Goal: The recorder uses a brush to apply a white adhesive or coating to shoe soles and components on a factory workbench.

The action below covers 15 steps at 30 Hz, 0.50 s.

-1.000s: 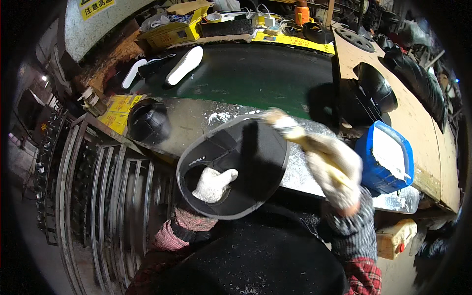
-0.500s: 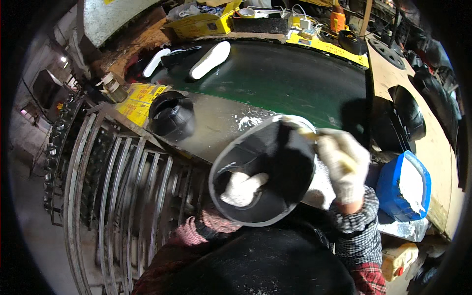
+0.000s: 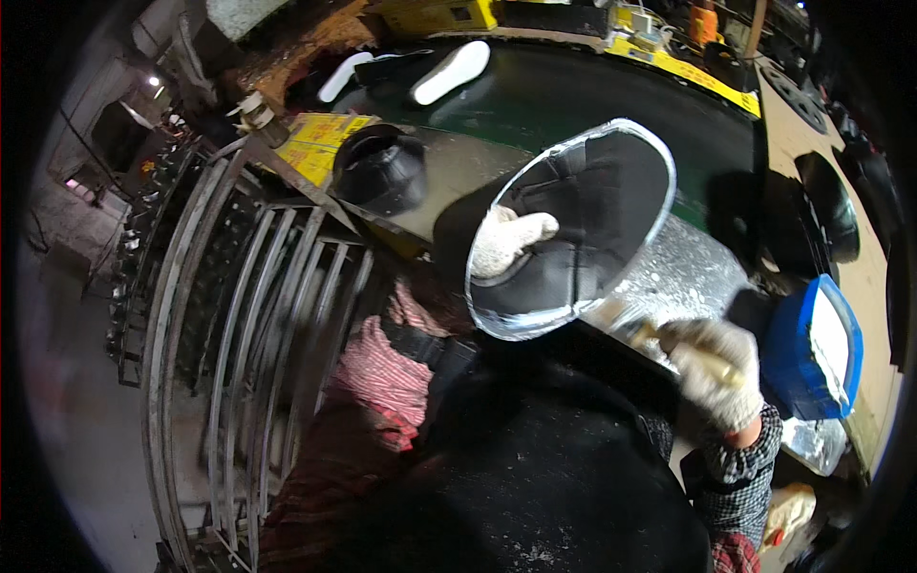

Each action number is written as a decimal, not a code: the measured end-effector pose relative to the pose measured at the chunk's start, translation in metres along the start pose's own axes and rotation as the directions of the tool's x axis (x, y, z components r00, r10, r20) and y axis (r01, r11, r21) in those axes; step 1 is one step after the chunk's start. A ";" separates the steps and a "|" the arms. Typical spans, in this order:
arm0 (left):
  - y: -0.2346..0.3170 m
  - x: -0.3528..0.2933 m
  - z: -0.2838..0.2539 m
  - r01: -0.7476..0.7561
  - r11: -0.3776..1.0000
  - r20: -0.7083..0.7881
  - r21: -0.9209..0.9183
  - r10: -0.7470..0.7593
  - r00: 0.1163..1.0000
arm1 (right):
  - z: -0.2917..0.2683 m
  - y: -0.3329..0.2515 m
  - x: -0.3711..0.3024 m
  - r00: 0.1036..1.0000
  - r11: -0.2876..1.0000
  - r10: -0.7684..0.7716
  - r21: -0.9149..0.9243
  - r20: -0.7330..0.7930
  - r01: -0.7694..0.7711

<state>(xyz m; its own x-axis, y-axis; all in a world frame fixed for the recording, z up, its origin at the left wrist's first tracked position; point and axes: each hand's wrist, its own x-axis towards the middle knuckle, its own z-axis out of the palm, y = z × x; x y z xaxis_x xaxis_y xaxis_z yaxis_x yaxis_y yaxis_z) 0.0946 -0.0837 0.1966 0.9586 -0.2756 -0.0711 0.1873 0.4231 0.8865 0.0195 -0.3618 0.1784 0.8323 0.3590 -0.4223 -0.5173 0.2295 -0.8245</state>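
Observation:
A black boot upper (image 3: 611, 205) is held up in front of me, its wide oval mouth facing me. Wet-looking white stuff coats its rim. My gloved left hand (image 3: 511, 241) shows inside the mouth at its left side, fingers closed on the upper; part of the hand and wrist is hidden. Below and right of the rim, my gloved right hand (image 3: 718, 371) grips a brush (image 3: 642, 334) with a pale handle, its head blurred near the rim's lower edge. Beneath them lies a metal plate (image 3: 683, 277) spattered with white.
A second black upper (image 3: 380, 170) stands at the bench's left end. White soles (image 3: 453, 74) lie on the dark green bench top (image 3: 583, 110). At right sits a blue container (image 3: 812, 353) of white stuff. Metal rack bars (image 3: 277, 353) rise at lower left.
The boot upper has moved up and right and turned, and its rim now looks brighter white. My right hand with the brush has dropped from the rim's upper right to below it.

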 end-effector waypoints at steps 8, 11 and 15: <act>-0.024 -0.043 0.005 -0.351 0.801 0.017 0.486 0.393 0.919 | -0.017 0.006 -0.017 0.699 0.470 -0.714 -0.718 0.032 0.514; -0.028 -0.047 -0.019 -0.107 0.925 -0.162 0.365 0.176 0.971 | -0.024 -0.024 0.009 0.509 0.545 -0.820 -0.631 -0.262 0.553; -0.033 -0.035 -0.025 -0.028 0.992 -0.204 0.126 0.054 0.977 | -0.022 -0.010 0.022 0.360 0.175 -0.931 -0.794 0.059 0.582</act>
<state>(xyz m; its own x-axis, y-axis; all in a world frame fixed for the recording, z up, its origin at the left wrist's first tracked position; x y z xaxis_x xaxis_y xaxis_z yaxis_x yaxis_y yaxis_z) 0.0600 -0.0664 0.1583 0.9908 -0.0704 -0.1152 0.1318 0.3181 0.9388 0.0475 -0.3758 0.1687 0.7698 -0.0305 0.6376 0.5522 -0.4692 -0.6892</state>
